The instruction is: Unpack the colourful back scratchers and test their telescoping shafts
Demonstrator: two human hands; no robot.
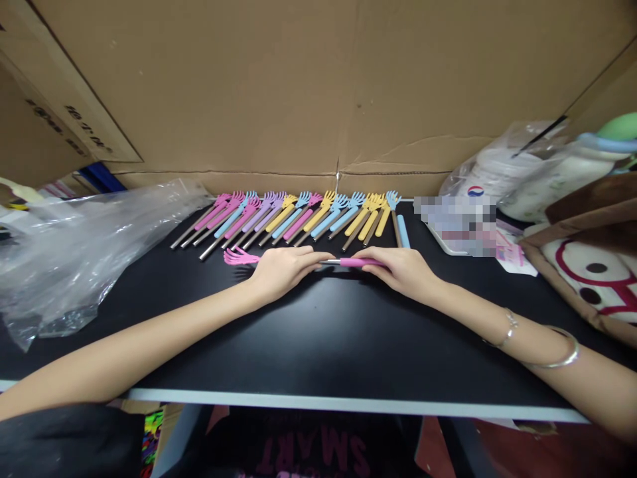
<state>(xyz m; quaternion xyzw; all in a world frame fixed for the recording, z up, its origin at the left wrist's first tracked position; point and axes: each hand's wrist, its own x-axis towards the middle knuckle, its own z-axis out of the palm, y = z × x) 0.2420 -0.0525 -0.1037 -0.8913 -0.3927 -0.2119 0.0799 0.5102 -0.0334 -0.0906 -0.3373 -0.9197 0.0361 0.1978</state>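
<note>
A pink back scratcher (241,257) lies level between my two hands, just above the black table. My left hand (281,271) is closed around its metal rod, with the pink claw end sticking out to the left. On the pink handle my right hand (405,269) is closed, and a short stretch of bare rod shows between the hands. Behind them lies a row of back scratchers (298,216) in pink, blue, purple and yellow, claws pointing to the back. One blue handle (403,231) lies close to my right hand.
Clear plastic bags (99,252) cover the left of the black table (308,338). A cardboard wall (249,86) stands behind. To the right are a bagged cup (497,172), a partly blurred phone-like item (455,229), a bottle (557,179) and a brown plush box (587,259).
</note>
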